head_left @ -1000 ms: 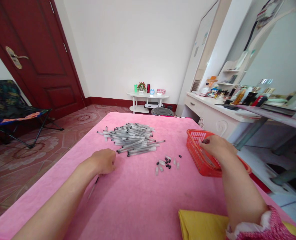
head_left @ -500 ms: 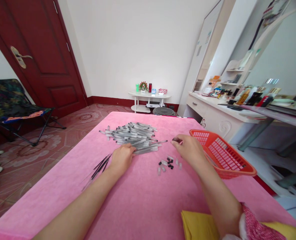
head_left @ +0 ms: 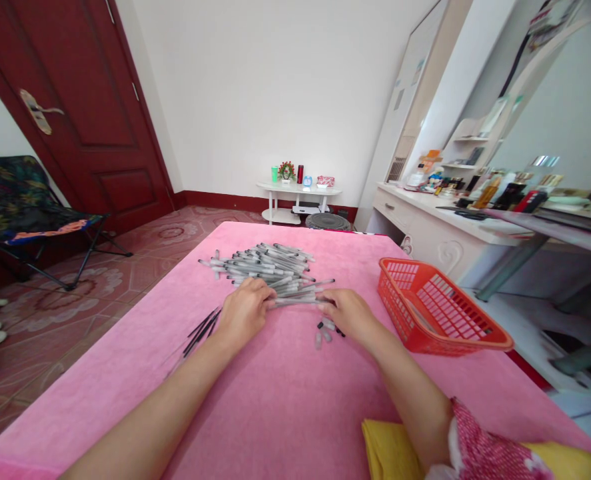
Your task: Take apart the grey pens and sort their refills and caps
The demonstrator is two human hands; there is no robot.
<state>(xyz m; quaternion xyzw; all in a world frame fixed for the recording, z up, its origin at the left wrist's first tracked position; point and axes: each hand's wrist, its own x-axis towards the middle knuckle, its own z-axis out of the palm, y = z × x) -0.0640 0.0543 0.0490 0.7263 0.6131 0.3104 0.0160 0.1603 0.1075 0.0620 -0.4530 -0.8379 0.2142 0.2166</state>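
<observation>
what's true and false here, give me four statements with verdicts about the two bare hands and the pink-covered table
The bare left hand and right hand are close to the near side of the pile of slim translucent pens. True.
The red plastic lattice basket stands left of that pile. False: it stands to the right.
Thin black sticks lie left of the left hand. True.
The folded yellow cloth lies beyond the pens. False: it lies at the near right.

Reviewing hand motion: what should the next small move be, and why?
Probably ease the nearest pen toward the person, clear of the pen pile close behind it, since the left hand and right hand sit at its opposite ends.
</observation>
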